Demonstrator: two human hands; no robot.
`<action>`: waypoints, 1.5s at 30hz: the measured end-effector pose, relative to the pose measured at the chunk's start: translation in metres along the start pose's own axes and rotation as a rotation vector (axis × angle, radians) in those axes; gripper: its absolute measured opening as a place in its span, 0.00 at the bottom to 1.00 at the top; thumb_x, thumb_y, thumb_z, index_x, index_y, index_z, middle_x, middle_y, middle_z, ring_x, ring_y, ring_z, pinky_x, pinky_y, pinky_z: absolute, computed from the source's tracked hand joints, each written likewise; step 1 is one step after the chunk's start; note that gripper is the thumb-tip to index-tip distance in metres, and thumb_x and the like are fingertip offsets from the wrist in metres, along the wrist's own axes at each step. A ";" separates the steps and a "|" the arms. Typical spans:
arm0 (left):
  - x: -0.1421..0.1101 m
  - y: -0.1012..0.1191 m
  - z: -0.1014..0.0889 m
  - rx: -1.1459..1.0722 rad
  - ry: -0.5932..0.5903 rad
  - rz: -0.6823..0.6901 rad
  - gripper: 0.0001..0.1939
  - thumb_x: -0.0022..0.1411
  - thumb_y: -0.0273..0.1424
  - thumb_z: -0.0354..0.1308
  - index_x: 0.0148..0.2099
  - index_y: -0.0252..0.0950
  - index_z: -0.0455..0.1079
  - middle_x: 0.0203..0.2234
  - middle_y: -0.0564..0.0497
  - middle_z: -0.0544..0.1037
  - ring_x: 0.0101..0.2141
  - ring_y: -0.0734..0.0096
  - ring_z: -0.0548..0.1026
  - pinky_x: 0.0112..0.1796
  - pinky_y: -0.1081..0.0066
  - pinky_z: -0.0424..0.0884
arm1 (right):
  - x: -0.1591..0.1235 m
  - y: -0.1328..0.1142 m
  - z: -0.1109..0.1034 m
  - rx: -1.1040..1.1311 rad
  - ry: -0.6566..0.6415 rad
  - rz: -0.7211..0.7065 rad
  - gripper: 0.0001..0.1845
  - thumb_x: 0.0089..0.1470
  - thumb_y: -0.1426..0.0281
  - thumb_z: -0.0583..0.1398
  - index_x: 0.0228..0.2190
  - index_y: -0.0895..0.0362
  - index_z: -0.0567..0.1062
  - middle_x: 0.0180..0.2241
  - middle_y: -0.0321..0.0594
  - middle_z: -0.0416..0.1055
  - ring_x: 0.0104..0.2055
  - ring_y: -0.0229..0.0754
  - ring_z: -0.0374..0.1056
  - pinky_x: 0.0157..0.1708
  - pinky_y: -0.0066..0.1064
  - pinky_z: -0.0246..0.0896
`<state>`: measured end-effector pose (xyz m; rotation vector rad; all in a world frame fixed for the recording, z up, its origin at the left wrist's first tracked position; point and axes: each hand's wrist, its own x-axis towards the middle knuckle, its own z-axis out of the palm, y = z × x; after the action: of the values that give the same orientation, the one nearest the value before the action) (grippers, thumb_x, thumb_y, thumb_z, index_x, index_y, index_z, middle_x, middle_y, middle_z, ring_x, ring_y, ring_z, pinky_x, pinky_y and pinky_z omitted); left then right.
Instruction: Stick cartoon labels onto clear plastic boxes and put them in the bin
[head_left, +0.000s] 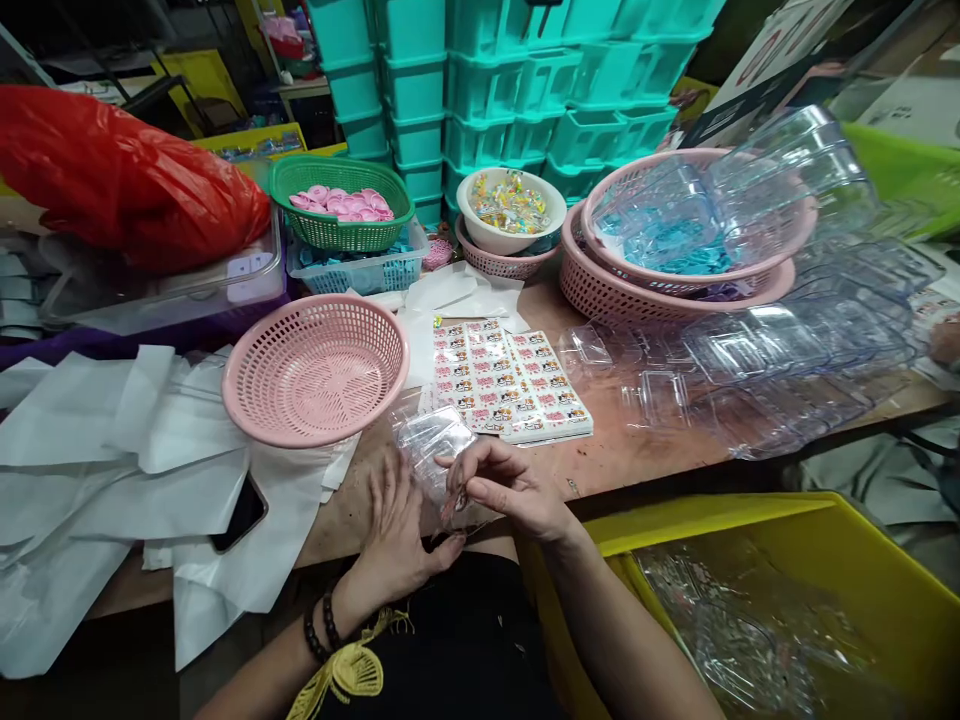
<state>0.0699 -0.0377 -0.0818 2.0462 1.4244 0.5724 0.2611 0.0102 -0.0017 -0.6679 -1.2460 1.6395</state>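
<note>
A clear plastic clamshell box [433,438] lies on the table in front of me. My left hand [397,525] rests along its left side, fingers stretched out and thumb towards the near edge. Over the box's right part, my right hand [510,485] pinches a small printed sticker [454,503] between thumb and fingertips; the sticker is partly hidden by the fingers. Just beyond are sticker sheets [487,375] printed with cartoon animals and pink lettering, the right ones stacked. An unfilled pink basket [319,372] stands to the left of the box.
White backing papers [97,440] and a phone [244,515] lie left. Nested clear boxes [795,345] and stacked pink baskets [574,275] stand right. A yellow bin [840,540] holds clear packs below. Behind are a green basket [341,237], white bowl [480,228] and teal bins [480,95].
</note>
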 end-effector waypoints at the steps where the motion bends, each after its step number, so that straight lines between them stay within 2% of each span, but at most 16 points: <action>1: -0.004 -0.005 -0.004 0.060 -0.027 0.000 0.49 0.57 0.49 0.63 0.72 0.39 0.46 0.72 0.36 0.38 0.69 0.37 0.28 0.61 0.30 0.30 | -0.002 0.003 0.001 -0.003 -0.009 0.030 0.13 0.53 0.58 0.67 0.30 0.54 0.74 0.27 0.34 0.71 0.31 0.38 0.69 0.53 0.44 0.64; 5: -0.017 -0.020 -0.025 0.156 -0.117 -0.028 0.56 0.52 0.52 0.66 0.73 0.40 0.43 0.72 0.35 0.36 0.69 0.36 0.29 0.62 0.31 0.33 | -0.006 0.008 0.007 0.022 -0.033 0.123 0.15 0.52 0.57 0.67 0.30 0.54 0.73 0.27 0.34 0.71 0.30 0.38 0.69 0.40 0.36 0.68; 8: -0.022 -0.024 -0.041 0.099 -0.077 -0.107 0.61 0.52 0.52 0.66 0.74 0.39 0.31 0.72 0.33 0.36 0.69 0.39 0.34 0.64 0.35 0.39 | 0.001 -0.002 0.005 0.012 0.041 0.169 0.16 0.50 0.58 0.69 0.29 0.55 0.72 0.25 0.32 0.69 0.27 0.35 0.68 0.32 0.30 0.66; 11: -0.018 -0.018 -0.047 -0.109 -0.022 -0.191 0.56 0.62 0.47 0.60 0.74 0.40 0.22 0.72 0.35 0.39 0.70 0.46 0.41 0.65 0.44 0.48 | 0.019 -0.016 -0.003 -0.116 0.099 0.245 0.16 0.49 0.58 0.69 0.28 0.56 0.72 0.24 0.32 0.69 0.24 0.33 0.64 0.26 0.26 0.61; 13: -0.010 -0.012 -0.045 -0.260 -0.012 -0.228 0.48 0.69 0.45 0.52 0.73 0.41 0.21 0.72 0.37 0.40 0.70 0.51 0.44 0.65 0.48 0.52 | 0.036 -0.022 -0.007 -0.245 0.047 0.348 0.16 0.49 0.58 0.69 0.28 0.56 0.72 0.22 0.32 0.70 0.22 0.32 0.61 0.22 0.25 0.56; 15: -0.001 -0.006 -0.040 -0.329 0.016 -0.264 0.45 0.70 0.44 0.50 0.73 0.40 0.21 0.72 0.37 0.41 0.70 0.52 0.44 0.65 0.48 0.52 | 0.054 -0.023 -0.008 -0.384 -0.025 0.439 0.17 0.48 0.58 0.68 0.27 0.57 0.72 0.21 0.32 0.70 0.19 0.31 0.58 0.19 0.25 0.51; 18: 0.007 -0.001 -0.033 -0.338 0.074 -0.279 0.45 0.70 0.44 0.51 0.74 0.40 0.23 0.72 0.37 0.40 0.70 0.52 0.40 0.66 0.45 0.47 | 0.075 -0.019 -0.006 -0.555 -0.097 0.499 0.15 0.49 0.60 0.67 0.25 0.57 0.71 0.20 0.34 0.71 0.20 0.31 0.58 0.20 0.25 0.50; 22: 0.005 -0.001 -0.029 -0.294 0.159 -0.233 0.47 0.69 0.43 0.53 0.73 0.40 0.23 0.73 0.38 0.34 0.71 0.53 0.35 0.67 0.45 0.42 | 0.090 -0.012 -0.005 -0.632 -0.168 0.536 0.13 0.49 0.62 0.66 0.24 0.57 0.71 0.20 0.35 0.73 0.22 0.34 0.63 0.23 0.27 0.55; 28: 0.006 -0.004 -0.028 -0.189 0.259 -0.119 0.46 0.67 0.39 0.55 0.73 0.43 0.27 0.73 0.39 0.36 0.71 0.51 0.38 0.66 0.44 0.47 | 0.095 -0.009 -0.008 -0.651 -0.178 0.544 0.10 0.50 0.65 0.64 0.23 0.56 0.70 0.20 0.34 0.72 0.24 0.36 0.67 0.26 0.29 0.60; 37: 0.009 -0.007 -0.028 -0.133 0.289 -0.092 0.45 0.66 0.39 0.56 0.73 0.41 0.32 0.72 0.37 0.43 0.70 0.49 0.45 0.66 0.43 0.49 | 0.098 -0.010 -0.009 -0.794 -0.204 0.534 0.09 0.52 0.65 0.63 0.25 0.56 0.72 0.22 0.36 0.73 0.25 0.37 0.68 0.27 0.29 0.59; 45: 0.010 -0.008 -0.026 -0.109 0.302 -0.085 0.45 0.65 0.40 0.56 0.73 0.41 0.33 0.72 0.37 0.42 0.70 0.48 0.45 0.65 0.43 0.49 | 0.098 -0.015 -0.004 -0.822 -0.204 0.541 0.09 0.53 0.65 0.62 0.25 0.56 0.71 0.22 0.36 0.73 0.25 0.38 0.68 0.28 0.29 0.59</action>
<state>0.0512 -0.0210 -0.0674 1.8619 1.6032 0.9327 0.2291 0.1010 0.0219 -1.4646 -2.0446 1.5970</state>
